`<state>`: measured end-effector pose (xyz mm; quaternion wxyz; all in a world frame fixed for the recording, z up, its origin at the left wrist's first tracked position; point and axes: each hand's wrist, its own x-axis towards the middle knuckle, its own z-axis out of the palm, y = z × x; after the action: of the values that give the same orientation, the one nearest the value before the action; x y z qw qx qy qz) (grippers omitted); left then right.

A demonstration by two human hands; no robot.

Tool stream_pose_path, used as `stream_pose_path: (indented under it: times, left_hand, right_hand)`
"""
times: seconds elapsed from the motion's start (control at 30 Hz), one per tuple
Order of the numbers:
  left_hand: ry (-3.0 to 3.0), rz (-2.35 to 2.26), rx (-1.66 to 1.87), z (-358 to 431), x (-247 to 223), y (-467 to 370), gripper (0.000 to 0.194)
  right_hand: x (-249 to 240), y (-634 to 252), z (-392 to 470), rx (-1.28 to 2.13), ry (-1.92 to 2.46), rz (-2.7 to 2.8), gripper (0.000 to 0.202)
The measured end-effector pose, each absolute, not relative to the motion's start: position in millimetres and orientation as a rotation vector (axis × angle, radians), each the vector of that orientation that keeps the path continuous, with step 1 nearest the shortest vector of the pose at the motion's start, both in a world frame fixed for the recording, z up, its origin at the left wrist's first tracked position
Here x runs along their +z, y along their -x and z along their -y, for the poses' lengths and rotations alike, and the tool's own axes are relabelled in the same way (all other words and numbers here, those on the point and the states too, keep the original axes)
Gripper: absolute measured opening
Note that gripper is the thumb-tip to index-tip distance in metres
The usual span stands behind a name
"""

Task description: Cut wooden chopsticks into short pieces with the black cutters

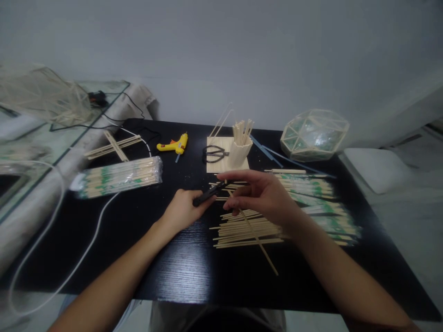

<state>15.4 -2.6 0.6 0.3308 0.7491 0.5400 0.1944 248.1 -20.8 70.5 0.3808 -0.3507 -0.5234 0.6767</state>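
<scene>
My left hand (185, 208) is closed around a slim black hand tool (209, 193), whose exact kind I cannot make out. The tool's far end points up and right, close to the fingers of my right hand (265, 196). Pinched in my right hand is a thin wooden stick (260, 246); it slants down to the right, and its upper end meets the black tool. Beneath that hand lies a spread of loose wooden sticks (238, 230) on the black table (180, 263).
Packaged sticks with green print (318, 203) lie right, another pack (119, 177) left. Behind stand a yellow glue gun (175, 144), black-handled scissors (214, 154) on a wooden board (212, 167), a stick-filled holder (238, 154) and a faceted frame (313, 136). A white cable (98, 226) loops left.
</scene>
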Motion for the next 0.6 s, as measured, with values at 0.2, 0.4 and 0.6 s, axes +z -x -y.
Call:
stream_pose_path:
  times: [0.2, 0.4, 0.6]
  left_hand:
    - [-1.965, -1.485, 0.508, -1.0, -1.4, -12.8, 0.055]
    - [-1.958, -1.516, 0.54, -1.5, -0.8, -13.1, 0.055]
    - [-1.96, -1.515, 0.545, -1.9, -3.0, -13.6, 0.057]
  right_hand:
    - [67.2, -276.1, 0.6, 1.409, 1.17, 1.322, 0.056]
    - [85.6, -368.6, -20.9, 0.805, 1.491, 1.033, 0.036]
    - [82.6, -431.9, -37.1, 0.653, 1.567, 0.911, 0.027]
